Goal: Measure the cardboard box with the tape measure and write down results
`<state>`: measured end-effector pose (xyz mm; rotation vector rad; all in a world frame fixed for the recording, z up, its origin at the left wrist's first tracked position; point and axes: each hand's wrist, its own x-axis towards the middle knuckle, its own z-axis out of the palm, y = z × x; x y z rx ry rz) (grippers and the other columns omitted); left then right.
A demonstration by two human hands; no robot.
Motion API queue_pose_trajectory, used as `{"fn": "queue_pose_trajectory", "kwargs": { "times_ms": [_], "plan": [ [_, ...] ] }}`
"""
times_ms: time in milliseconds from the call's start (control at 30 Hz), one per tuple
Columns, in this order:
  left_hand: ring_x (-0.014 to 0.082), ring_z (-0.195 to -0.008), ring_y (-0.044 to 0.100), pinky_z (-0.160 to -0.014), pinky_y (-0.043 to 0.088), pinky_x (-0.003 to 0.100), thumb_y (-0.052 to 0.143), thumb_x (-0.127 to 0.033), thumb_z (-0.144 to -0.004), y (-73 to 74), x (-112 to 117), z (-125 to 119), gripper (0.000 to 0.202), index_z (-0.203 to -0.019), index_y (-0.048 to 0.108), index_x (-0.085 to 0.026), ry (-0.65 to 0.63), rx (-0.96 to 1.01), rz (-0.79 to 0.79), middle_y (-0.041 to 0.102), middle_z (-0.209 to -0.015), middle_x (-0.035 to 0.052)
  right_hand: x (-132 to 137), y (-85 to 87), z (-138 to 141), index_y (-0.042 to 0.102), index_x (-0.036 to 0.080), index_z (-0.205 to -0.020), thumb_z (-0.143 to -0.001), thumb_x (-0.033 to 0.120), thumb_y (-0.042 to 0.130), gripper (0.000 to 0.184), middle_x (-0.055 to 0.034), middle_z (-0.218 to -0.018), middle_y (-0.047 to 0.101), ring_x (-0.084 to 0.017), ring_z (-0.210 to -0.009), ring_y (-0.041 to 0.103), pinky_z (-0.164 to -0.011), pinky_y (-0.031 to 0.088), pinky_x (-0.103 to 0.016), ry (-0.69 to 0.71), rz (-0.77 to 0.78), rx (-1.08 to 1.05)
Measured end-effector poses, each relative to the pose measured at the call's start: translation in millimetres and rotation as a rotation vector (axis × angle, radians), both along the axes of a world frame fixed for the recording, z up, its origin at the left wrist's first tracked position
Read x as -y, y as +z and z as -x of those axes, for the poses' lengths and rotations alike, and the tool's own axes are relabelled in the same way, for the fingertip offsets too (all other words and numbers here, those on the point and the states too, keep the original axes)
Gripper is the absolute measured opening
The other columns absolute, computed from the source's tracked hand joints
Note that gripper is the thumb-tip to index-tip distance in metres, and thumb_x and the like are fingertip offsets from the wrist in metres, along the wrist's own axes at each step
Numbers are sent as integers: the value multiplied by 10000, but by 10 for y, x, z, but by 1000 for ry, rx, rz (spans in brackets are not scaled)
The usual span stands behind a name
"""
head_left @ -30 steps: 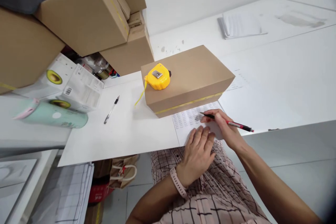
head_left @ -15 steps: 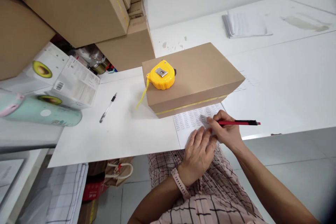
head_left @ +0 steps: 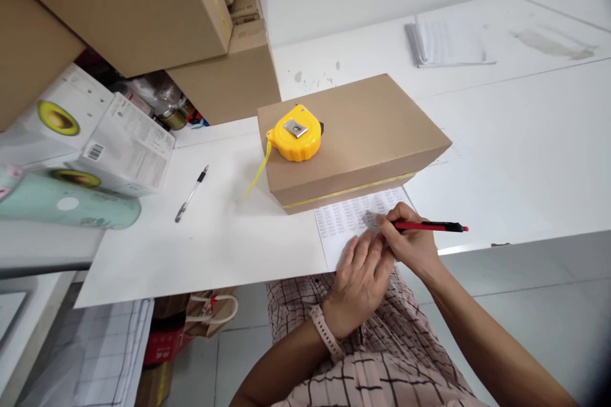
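Observation:
My right hand (head_left: 409, 238) grips a red pen (head_left: 426, 226), its tip on a printed sheet of small text (head_left: 351, 216) at the table's near edge. My left hand (head_left: 360, 276) lies flat on that sheet with fingers stretched out, just left of the right hand; a pink watch strap is on its wrist. Right behind the sheet stands a brown cardboard box (head_left: 363, 130) with a yellow strap. A yellow tape measure (head_left: 296, 133) rests on the box's left end, its tape hanging over the edge.
A black-and-silver pen (head_left: 191, 194) lies on the white table (head_left: 501, 159) to the left. Stacked cardboard boxes (head_left: 143, 6), a white avocado-print box (head_left: 95, 133) and a mint bottle (head_left: 71, 203) crowd the far left. A paper stack (head_left: 446, 44) sits at the back. Bags stand on the floor below.
My right hand turned the red pen from slanting down-right to nearly level. The view drifted slightly, and my left hand stayed flat on the sheet.

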<state>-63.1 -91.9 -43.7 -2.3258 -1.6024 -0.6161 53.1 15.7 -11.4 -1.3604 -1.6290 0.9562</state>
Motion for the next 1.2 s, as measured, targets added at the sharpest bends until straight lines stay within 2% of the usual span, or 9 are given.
{"fn": "queue_pose_trajectory", "kwargs": {
  "times_ms": [200,767,1200],
  "plan": [
    [284,-1452,488,-1255,339,448,585,-273,-992,-24,-2,1,452,-1421,589,-130,-6,16,-10,583,-1516,98,10,39,25,441,242,-627,-838,339,649,312,59,-539,427,-110,-504,410,-494,349,-270,15,-29,30],
    [277,-1454,487,-1247,354,444,572,-281,-1001,41,13,15,471,-1450,564,-137,-9,-3,18,582,-1517,90,-15,35,24,439,247,-611,-794,307,655,289,59,-543,423,-116,-506,411,-497,351,-278,9,-17,-22],
    [273,-1461,477,-1260,338,448,570,-279,-1002,14,17,12,482,-1462,547,-139,-8,-6,21,565,-1535,92,-20,24,31,437,243,-612,-802,294,663,300,57,-542,422,-114,-505,406,-494,344,-275,12,-28,-31]
  ]
}}
